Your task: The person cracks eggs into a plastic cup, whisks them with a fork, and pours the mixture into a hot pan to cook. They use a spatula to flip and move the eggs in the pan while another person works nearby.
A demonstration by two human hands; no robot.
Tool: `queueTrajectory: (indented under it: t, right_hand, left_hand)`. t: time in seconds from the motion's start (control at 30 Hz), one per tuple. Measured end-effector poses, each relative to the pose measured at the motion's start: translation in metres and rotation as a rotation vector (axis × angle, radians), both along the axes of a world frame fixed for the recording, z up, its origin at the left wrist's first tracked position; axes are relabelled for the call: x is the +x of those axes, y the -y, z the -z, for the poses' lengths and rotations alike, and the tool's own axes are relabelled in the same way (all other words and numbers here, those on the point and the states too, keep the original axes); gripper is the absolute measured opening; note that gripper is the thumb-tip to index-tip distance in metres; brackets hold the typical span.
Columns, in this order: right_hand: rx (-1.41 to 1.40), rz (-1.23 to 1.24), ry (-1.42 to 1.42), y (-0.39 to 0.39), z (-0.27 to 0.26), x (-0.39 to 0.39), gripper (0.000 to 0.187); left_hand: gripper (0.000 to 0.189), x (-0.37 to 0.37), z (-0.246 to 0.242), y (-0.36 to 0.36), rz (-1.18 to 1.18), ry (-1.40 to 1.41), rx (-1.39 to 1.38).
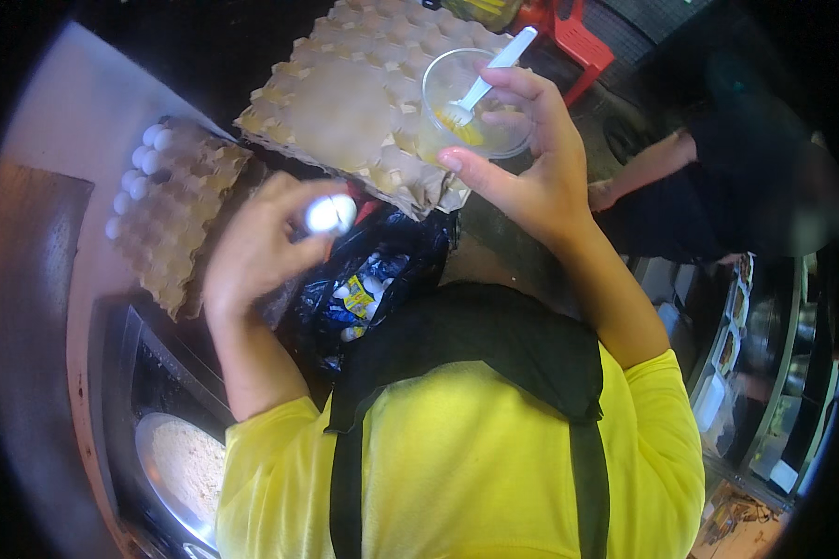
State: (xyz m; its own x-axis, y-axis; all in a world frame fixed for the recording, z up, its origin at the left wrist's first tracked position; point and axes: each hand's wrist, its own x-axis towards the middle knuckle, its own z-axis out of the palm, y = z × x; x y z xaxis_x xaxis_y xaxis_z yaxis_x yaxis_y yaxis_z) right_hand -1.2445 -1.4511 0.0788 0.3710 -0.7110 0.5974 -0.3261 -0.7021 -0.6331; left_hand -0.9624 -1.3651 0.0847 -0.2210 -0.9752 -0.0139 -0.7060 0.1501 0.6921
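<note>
My left hand pinches a white egg between thumb and fingers. A dark line runs across its shell, and I cannot tell whether it is whole or emptied. My right hand holds a clear plastic cup, tilted, with yellow egg at its bottom. A white plastic fork leans in that cup, its handle against my index finger. Behind the cup lies a stack of paperboard egg trays. Below my hands, an open black plastic bag contains white shells and yellow-printed wrappers.
At left, another paperboard tray carries several white eggs along its far side. A metal bowl of pale, flour-like powder is at lower left. A red plastic chair and another person's forearm are at right, above a counter with food containers.
</note>
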Motion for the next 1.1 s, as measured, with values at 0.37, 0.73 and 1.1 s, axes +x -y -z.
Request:
queueTrajectory:
  t: [0.37,0.73,1.1]
  right_hand:
    - [-0.219,0.069,-0.053,-0.082,0.0,-0.087,0.089]
    - [0.349,0.071,0.306,-0.248,0.042,-0.246,0.109]
    - [0.302,0.238,0.283,-0.369,0.1,-0.329,0.085]
  left_hand:
    - [0.043,-0.096,-0.026,-0.012,0.018,-0.424,-0.026]
    - [0.023,-0.337,-0.018,-0.095,0.471,-0.281,-0.425]
    - [0.03,-0.431,-0.007,-0.229,0.834,-0.167,-0.326]
